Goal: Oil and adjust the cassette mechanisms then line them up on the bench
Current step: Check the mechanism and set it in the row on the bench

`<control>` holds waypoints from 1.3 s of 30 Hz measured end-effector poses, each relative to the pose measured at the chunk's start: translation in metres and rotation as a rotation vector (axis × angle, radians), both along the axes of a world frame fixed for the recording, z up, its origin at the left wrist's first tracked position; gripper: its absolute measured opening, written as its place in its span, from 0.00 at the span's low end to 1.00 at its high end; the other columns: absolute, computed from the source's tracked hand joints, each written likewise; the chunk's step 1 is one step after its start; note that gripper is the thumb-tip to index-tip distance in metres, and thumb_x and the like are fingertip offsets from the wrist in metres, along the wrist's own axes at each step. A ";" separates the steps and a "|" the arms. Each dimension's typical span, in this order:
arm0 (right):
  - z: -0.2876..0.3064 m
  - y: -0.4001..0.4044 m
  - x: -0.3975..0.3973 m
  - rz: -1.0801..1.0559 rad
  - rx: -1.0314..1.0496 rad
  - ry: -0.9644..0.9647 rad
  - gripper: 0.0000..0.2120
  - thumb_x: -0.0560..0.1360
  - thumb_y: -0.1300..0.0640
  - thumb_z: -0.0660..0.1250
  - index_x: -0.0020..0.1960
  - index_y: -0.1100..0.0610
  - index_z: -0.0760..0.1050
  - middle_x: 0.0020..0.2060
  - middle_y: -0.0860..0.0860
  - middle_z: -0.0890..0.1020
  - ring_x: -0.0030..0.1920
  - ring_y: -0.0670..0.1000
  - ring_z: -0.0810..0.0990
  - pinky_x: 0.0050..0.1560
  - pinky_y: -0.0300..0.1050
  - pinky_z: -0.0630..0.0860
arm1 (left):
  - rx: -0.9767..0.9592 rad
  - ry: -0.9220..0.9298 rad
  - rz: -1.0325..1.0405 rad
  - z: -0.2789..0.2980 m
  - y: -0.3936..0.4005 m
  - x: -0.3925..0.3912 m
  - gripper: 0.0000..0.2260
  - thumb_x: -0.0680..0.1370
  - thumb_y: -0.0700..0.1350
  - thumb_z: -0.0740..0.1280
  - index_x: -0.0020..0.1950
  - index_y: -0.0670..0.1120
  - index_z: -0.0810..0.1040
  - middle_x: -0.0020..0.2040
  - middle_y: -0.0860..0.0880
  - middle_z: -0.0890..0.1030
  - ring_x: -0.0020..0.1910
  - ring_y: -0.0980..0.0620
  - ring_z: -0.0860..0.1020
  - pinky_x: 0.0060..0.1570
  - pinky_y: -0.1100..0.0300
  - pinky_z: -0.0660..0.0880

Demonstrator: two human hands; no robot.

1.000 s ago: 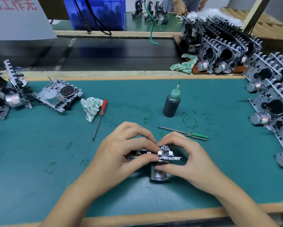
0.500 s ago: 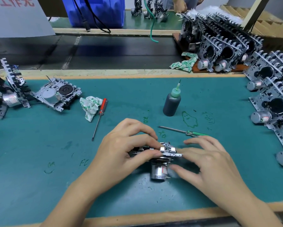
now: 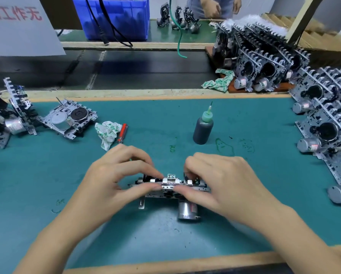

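A metal cassette mechanism [image 3: 170, 183] with a round silver motor [image 3: 186, 211] under it stands on edge on the green bench mat [image 3: 165, 234], near the front middle. My left hand [image 3: 110, 180] pinches its left half between thumb and curled fingers. My right hand [image 3: 223, 182] grips its right half the same way, the fingers curled over the top edge. A dark oil bottle [image 3: 203, 129] with a green nozzle stands upright behind the hands. A finished mechanism [image 3: 66, 119] lies flat at the back left beside others [image 3: 11, 115] leaning upright.
Rows of mechanisms [image 3: 327, 125] fill the right side and a tray [image 3: 264, 64] at the back right. A rag [image 3: 107, 133] and a red screwdriver [image 3: 122, 133] lie left of centre. A black conveyor belt [image 3: 136, 70] runs behind; a person [image 3: 213, 6] stands beyond it.
My right hand, which had opened and drawn back from the mechanism, has come back and gripped its right half. The green screwdriver is now hidden behind that hand.
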State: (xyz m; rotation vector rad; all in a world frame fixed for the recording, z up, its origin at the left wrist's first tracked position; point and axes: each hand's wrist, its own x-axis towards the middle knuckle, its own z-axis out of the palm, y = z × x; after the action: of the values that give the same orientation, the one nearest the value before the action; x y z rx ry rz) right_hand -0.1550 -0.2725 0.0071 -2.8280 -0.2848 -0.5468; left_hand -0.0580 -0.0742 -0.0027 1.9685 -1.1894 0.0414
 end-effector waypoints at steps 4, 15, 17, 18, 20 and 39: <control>0.005 -0.002 0.013 0.105 0.037 0.066 0.16 0.74 0.41 0.58 0.35 0.52 0.65 0.27 0.44 0.66 0.27 0.49 0.61 0.23 0.44 0.64 | 0.022 -0.131 0.036 0.003 -0.004 -0.002 0.09 0.73 0.53 0.67 0.41 0.50 0.84 0.39 0.59 0.76 0.38 0.56 0.74 0.40 0.61 0.70; 0.063 -0.084 -0.030 -0.079 -0.010 -0.013 0.15 0.75 0.44 0.59 0.33 0.48 0.60 0.22 0.41 0.59 0.26 0.44 0.62 0.28 0.36 0.61 | 0.007 -0.352 -0.359 0.064 -0.123 0.016 0.06 0.76 0.47 0.69 0.46 0.46 0.83 0.40 0.51 0.78 0.41 0.57 0.71 0.43 0.65 0.67; 0.083 -0.104 -0.035 -0.167 -0.043 -0.011 0.17 0.74 0.44 0.60 0.30 0.49 0.61 0.20 0.41 0.61 0.26 0.44 0.65 0.29 0.32 0.62 | 0.019 -0.409 -0.401 0.079 -0.161 0.022 0.06 0.76 0.47 0.69 0.47 0.47 0.83 0.41 0.51 0.78 0.42 0.56 0.70 0.43 0.60 0.68; 0.091 -0.114 -0.035 -0.214 -0.064 -0.010 0.19 0.74 0.43 0.61 0.29 0.50 0.63 0.19 0.41 0.63 0.25 0.45 0.66 0.28 0.31 0.62 | 0.040 -0.433 -0.403 0.087 -0.180 0.026 0.06 0.77 0.49 0.68 0.49 0.48 0.82 0.42 0.52 0.77 0.43 0.55 0.71 0.45 0.57 0.70; 0.100 -0.135 -0.029 -0.311 -0.098 -0.002 0.22 0.75 0.42 0.61 0.28 0.53 0.65 0.19 0.43 0.66 0.21 0.46 0.65 0.26 0.35 0.61 | 0.093 -0.499 -0.353 0.100 -0.217 0.038 0.07 0.77 0.52 0.67 0.52 0.52 0.81 0.44 0.57 0.76 0.45 0.56 0.72 0.45 0.55 0.71; 0.026 -0.274 0.053 -0.825 -0.466 0.214 0.16 0.80 0.52 0.55 0.41 0.60 0.73 0.36 0.57 0.77 0.36 0.57 0.73 0.32 0.44 0.60 | 0.574 -0.056 -0.341 0.028 -0.403 0.057 0.16 0.76 0.34 0.59 0.64 0.35 0.65 0.68 0.37 0.64 0.62 0.40 0.70 0.58 0.51 0.68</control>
State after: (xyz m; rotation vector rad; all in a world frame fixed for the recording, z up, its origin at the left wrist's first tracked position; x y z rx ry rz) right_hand -0.1018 -0.5462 0.0334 -3.3393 0.9522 -0.3297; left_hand -0.0015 -0.4773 0.0255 2.2149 -1.6968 -0.4698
